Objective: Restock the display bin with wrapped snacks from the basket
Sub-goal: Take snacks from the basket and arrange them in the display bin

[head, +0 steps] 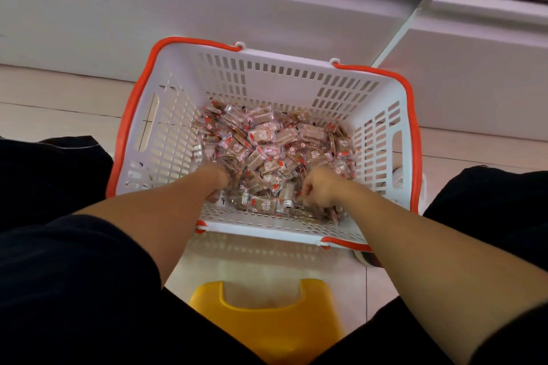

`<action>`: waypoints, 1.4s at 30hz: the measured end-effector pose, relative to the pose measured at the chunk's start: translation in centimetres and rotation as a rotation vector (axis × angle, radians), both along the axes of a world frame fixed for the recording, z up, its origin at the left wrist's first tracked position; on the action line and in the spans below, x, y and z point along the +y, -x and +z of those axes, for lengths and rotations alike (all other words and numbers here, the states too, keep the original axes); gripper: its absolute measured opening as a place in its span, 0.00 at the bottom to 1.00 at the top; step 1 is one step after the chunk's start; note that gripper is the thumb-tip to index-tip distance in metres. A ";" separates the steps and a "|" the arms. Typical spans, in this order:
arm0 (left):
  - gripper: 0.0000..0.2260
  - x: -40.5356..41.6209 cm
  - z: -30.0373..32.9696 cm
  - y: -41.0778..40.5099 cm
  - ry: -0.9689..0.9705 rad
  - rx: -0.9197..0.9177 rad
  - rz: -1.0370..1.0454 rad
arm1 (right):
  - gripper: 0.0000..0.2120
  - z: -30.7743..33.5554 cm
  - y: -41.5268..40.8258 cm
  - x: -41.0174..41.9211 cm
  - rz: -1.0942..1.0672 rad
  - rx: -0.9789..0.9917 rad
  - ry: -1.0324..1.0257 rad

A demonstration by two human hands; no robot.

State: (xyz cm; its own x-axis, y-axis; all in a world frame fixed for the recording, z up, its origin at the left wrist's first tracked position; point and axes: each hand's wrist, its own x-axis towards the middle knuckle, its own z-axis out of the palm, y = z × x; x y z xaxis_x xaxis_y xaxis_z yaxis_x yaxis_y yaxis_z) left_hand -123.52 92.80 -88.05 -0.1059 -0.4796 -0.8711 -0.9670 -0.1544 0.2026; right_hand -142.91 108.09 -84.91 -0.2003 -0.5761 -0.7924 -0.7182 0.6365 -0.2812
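Down on pale floor tiles (59, 92): white basket (267, 68), both hands (218, 182) apart, fingers curled among wrapped snacks (267, 139).

The light is soft and a bit dim, with a purple-grey tint. The white basket (382, 139) throws a pale shadow with little holes onto the floor (59, 98) at 6 o'clock. The snack wrappers (267, 145) shine a little. Straight lines bend near the edges. Dark clothes (74, 275) at 8 o'clock look almost black.

The basket (370, 92) is open on top, so you can reach in. Its tall walls block every side. Snacks (267, 142) cover the bottom.
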 end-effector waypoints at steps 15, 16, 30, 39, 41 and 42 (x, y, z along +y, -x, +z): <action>0.15 -0.6 1.5 -0.7 0.004 0.317 0.302 | 0.19 5.6 1.0 -5.9 -0.380 -0.258 0.068; 0.14 -0.8 1.9 -0.8 -0.034 0.378 0.347 | 0.19 6.2 0.7 -6.1 -0.444 -0.356 0.067; 0.19 -1.1 11.4 2.7 -0.756 0.921 0.532 | 0.15 12.3 1.8 -4.9 -0.541 -0.718 0.414; 0.22 0.5 13.0 5.1 -0.729 0.937 0.431 | 0.19 13.6 0.4 -5.2 -0.354 -0.445 0.579; 0.19 1.1 12.8 5.1 -0.702 1.013 0.504 | 0.18 13.3 -0.5 -5.2 -0.363 -0.436 0.592; 0.17 1.3 12.7 5.2 -0.682 1.052 0.537 | 0.18 13.1 -0.7 -5.2 -0.359 -0.424 0.603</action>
